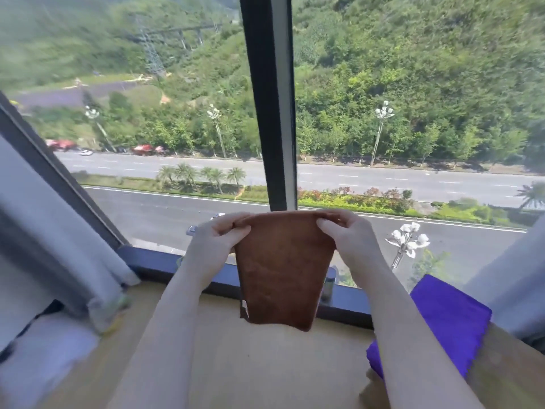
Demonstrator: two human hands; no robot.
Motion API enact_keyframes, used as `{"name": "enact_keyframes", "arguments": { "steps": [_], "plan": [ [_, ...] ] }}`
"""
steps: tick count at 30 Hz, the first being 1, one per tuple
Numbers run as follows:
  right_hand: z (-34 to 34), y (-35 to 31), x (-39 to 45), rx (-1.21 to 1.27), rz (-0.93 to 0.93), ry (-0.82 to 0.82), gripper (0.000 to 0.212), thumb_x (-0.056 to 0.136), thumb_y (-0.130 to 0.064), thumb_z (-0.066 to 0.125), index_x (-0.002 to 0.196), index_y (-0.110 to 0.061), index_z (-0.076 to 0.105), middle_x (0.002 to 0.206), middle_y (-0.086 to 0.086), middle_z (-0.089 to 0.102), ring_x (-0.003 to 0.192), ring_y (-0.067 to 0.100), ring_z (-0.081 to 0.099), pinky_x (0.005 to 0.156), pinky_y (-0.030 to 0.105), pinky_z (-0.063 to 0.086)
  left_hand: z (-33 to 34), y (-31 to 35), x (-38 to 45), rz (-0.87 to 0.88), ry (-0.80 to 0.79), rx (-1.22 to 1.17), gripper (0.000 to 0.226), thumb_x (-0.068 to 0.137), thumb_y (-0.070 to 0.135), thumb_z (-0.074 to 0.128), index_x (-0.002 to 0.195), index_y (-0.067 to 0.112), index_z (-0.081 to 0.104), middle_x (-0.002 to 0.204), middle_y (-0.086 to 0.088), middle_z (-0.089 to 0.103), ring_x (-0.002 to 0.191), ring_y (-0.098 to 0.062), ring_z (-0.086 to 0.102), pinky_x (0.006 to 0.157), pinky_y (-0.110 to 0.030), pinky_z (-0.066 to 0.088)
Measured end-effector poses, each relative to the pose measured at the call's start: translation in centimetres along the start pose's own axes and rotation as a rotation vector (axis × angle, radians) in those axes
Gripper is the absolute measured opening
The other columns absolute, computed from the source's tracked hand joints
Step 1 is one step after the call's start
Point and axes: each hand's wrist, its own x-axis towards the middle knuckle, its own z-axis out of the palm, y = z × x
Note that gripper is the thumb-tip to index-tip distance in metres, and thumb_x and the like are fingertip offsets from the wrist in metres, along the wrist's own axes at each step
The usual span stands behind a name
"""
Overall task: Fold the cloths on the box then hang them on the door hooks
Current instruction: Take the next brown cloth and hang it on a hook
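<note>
A: Why is the brown cloth [283, 270] held up over the surface [265, 364]?
B: Both hands, left [216, 236] and right [346, 234], pinch its top corners, fingers pressed together, so it hangs flat for folding; the purple cloth [442, 323] waits

No text, brand or number can be read anywhere. The brown cloth [281, 267] carries a small white tag [244, 308] at its lower left corner, but whatever is printed on it is too small and blurred to read.
</note>
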Motion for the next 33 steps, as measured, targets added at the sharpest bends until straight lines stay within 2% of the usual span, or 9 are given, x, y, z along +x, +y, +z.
{"name": "enact_keyframes", "arguments": {
  "steps": [7,9,12,15,19,24,27,29,33],
  "plan": [
    [13.9,-1.3,-1.6,-0.025,-0.052,-0.168,0.014,0.098,-0.014,0.069,0.101,-0.026,0.075,0.098,-0.003,0.076,0.094,0.012,0.072,0.076,0.023,0.056,-13.5,-2.1,-3.0,-0.049,0.253,-0.047,0.010,0.091,0.019,0.075,0.087,0.027,0.078,0.086,0.010,0.079,0.085,-0.007,0.074,0.070,-0.021,0.059],
    [17.4,-1.3,-2.2,-0.044,-0.071,-0.212,0.013,0.097,-0.016,0.070,0.102,-0.027,0.075,0.095,-0.006,0.077,0.092,0.010,0.072,0.078,0.023,0.058,-16.8,-2.8,-3.9,-0.037,0.298,-0.025,0.006,0.091,0.023,0.075,0.086,0.026,0.078,0.083,0.011,0.078,0.082,-0.006,0.072,0.073,-0.023,0.060],
    [22.5,-1.2,-3.1,-0.014,-0.076,-0.267,0.013,0.096,-0.017,0.071,0.101,-0.028,0.075,0.090,-0.009,0.078,0.088,0.007,0.074,0.083,0.028,0.061,-21.4,-3.9,-5.7,-0.027,0.363,-0.033,0.009,0.092,0.031,0.074,0.090,0.024,0.077,0.089,0.007,0.077,0.090,-0.014,0.072,0.079,-0.030,0.060],
    [26.8,-0.6,-4.5,0.094,0.011,-0.400,0.017,0.094,-0.017,0.074,0.108,-0.025,0.075,0.099,-0.003,0.080,0.094,0.013,0.076,0.085,0.031,0.061,-25.0,-4.9,-7.4,-0.031,0.427,-0.113,0.009,0.092,0.035,0.074,0.090,0.028,0.078,0.088,0.004,0.075,0.093,-0.022,0.071,0.070,-0.032,0.058],
    [31.9,1.0,-6.3,0.146,0.105,-0.525,0.016,0.098,-0.016,0.068,0.112,-0.015,0.074,0.106,0.003,0.080,0.103,0.022,0.075,0.086,0.031,0.060,-29.4,-5.9,-9.9,-0.043,0.515,-0.132,0.014,0.090,0.034,0.077,0.097,0.022,0.079,0.095,-0.003,0.077,0.097,-0.026,0.072,0.091,-0.047,0.059],
    [39.2,1.4,-7.9,0.090,0.082,-0.584,0.015,0.097,-0.019,0.070,0.111,-0.017,0.076,0.102,0.002,0.080,0.097,0.019,0.076,0.086,0.035,0.061,-34.6,-7.3,-13.2,-0.039,0.730,-0.104,0.005,0.092,0.025,0.075,0.090,0.027,0.079,0.089,0.003,0.078,0.086,-0.012,0.073,0.079,-0.030,0.060],
    [43.8,0.9,-8.5,0.088,0.063,-0.672,0.014,0.096,-0.020,0.070,0.108,-0.019,0.078,0.100,0.000,0.081,0.094,0.015,0.076,0.081,0.030,0.059,-37.7,-8.2,-14.7,-0.026,0.849,-0.082,0.013,0.092,0.020,0.075,0.089,0.032,0.079,0.092,0.003,0.078,0.093,-0.017,0.073,0.089,-0.039,0.059],
    [47.5,0.5,-8.1,0.106,0.057,-0.743,0.012,0.097,-0.017,0.069,0.104,-0.019,0.078,0.098,0.000,0.081,0.090,0.013,0.076,0.078,0.028,0.059,-40.3,-8.6,-15.0,-0.017,0.912,-0.098,0.019,0.093,0.017,0.074,0.095,0.034,0.079,0.095,0.005,0.078,0.096,-0.015,0.072,0.092,-0.036,0.058],
    [54.0,0.0,-8.2,0.097,0.016,-0.866,0.012,0.096,-0.017,0.069,0.100,-0.019,0.080,0.097,0.001,0.080,0.096,0.017,0.075,0.097,0.042,0.058,-44.2,-8.7,-16.4,-0.016,1.051,-0.060,0.020,0.096,0.012,0.069,0.112,0.022,0.074,0.099,0.005,0.076,0.092,-0.001,0.072,0.078,-0.012,0.053]
  ]
}}
